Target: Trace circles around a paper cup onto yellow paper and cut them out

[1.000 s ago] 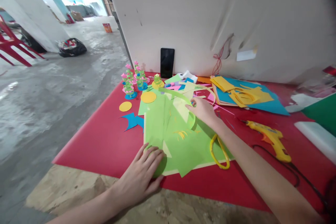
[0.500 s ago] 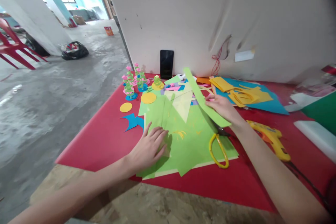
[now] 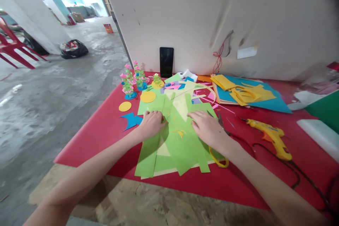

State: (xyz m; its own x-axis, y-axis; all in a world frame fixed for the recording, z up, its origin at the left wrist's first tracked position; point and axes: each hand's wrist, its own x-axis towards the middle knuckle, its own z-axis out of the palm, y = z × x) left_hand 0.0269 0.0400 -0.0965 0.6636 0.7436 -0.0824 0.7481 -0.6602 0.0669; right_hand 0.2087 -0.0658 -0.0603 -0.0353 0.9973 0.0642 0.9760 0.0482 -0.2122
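My left hand (image 3: 151,124) rests on a long green paper strip (image 3: 147,155) at the left of the sheets, its fingers bent and its thumb apart. My right hand (image 3: 209,130) lies over another green strip (image 3: 203,164), thumb and fingers slightly spread, holding nothing visible. Between both hands are overlapping green sheets (image 3: 182,148), a pale yellow triangle (image 3: 181,105) and small yellow scraps (image 3: 180,133). Scissors with a yellow handle (image 3: 219,162) lie partly hidden beneath my right hand and forearm.
Small pink-and-green trees (image 3: 128,86) and yellow discs (image 3: 148,96) stand or lie at the left. A phone (image 3: 166,62) leans on the wall. Blue sheets (image 3: 275,100) with yellow scraps lie at the back right, near a yellow glue gun (image 3: 275,137) and its cord.
My right hand has moved left and let go of the green strip, which now lies flat. My left hand has shifted slightly up, with its fingers more bent. More of the scissors is covered.
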